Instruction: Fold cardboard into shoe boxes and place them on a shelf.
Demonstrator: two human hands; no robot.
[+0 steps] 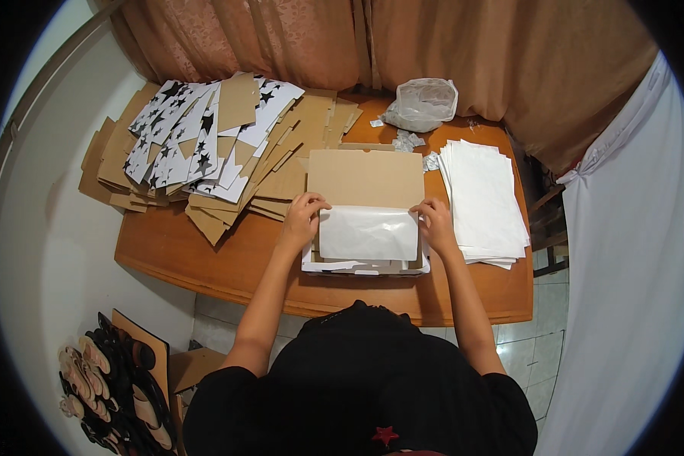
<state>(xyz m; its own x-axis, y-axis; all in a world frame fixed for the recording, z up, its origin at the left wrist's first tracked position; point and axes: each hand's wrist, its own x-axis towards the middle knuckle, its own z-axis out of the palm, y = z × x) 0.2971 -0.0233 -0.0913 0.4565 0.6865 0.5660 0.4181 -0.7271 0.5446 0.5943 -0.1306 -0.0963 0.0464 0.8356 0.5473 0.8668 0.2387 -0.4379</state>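
Note:
In front of me an open cardboard box (365, 178) stands on the wooden table, its brown lid raised at the back and its outside white with black marks. A sheet of thin white tissue paper (368, 234) spans the box opening. My left hand (304, 218) pinches the sheet's upper left corner. At the upper right corner, my right hand (435, 224) has its fingers closed on the same sheet. Beneath the paper, most of the box's inside is hidden.
Flat cardboard box blanks (281, 156), some star-printed, pile up at the left. A stack of white paper sheets (482, 201) lies at the right. Behind it sit a clear plastic bag (425, 102) and small packets (407, 140). Several sandals (110, 380) are on the lower left.

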